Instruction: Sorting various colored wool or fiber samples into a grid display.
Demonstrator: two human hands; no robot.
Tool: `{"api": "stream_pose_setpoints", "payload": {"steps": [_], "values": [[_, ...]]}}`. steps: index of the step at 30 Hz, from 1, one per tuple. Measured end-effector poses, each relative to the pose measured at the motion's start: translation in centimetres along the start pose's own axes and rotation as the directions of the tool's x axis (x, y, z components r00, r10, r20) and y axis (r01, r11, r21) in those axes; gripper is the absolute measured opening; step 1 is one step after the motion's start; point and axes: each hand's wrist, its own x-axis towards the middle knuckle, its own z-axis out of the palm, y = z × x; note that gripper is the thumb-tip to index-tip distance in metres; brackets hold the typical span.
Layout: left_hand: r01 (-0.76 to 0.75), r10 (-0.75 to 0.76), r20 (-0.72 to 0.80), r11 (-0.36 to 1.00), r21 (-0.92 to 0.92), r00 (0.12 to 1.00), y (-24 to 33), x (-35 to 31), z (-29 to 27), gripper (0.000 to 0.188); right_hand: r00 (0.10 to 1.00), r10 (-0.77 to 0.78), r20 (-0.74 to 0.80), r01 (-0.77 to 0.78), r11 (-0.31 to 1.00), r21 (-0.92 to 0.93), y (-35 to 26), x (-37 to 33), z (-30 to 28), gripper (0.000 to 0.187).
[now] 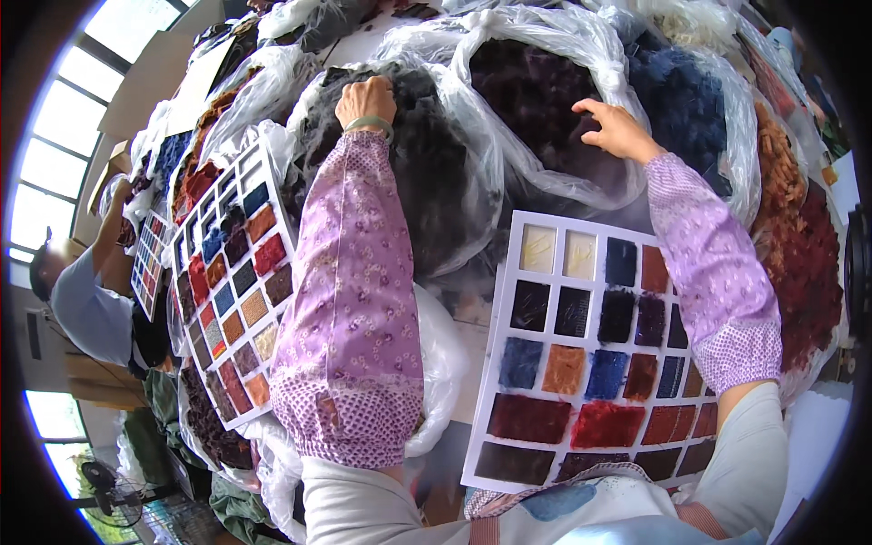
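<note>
partly hidden, left hand [366, 102] curls at grey-black fluff [425, 145], grip unclear; right hand [619, 132] unclenched.

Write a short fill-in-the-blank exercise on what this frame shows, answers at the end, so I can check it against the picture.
1. The person's ____ hand, with a green bangle on its wrist, is at the dark grey fibre.
2. The right hand, thumb and forefinger apart, holds ____.
3. Between the right hand and the orange-brown fibre lies a pile of dark ____ fibre.
4. The swatch board partly under the right forearm has a ____ frame.

Missing words: left; nothing; blue; white.
</note>
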Motion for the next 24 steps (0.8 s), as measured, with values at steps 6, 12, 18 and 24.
{"api": "stream_pose_setpoints", "payload": {"steps": [6,12,18,24], "values": [[0.115,-0.173,0.201,0.956,0.270,0.964,2.4,0.6,3.9,0.020,0.988,0.119,-0.098,-0.091,0.965,0.247,-0.3,-2.9,-0.1,0.042],[-0.172,0.269,-0.459,0.955,0.243,0.847,-0.7,0.2,-0.6,0.027,0.944,0.103,-0.314,-0.024,0.969,0.247,0.1,-5.5,-2.1,0.031],[-0.300,0.368,-0.341,0.924,0.236,0.865,-1.2,-2.3,-6.6,0.019,0.870,-0.059,-0.489,0.101,0.993,0.059,-1.4,-9.1,-3.9,0.031],[-0.242,0.417,0.181,0.771,-0.589,0.891,5.6,-14.0,-11.5,0.028,0.993,-0.050,-0.111,0.096,0.882,0.462,-10.1,-16.4,-2.4,0.027]]}}
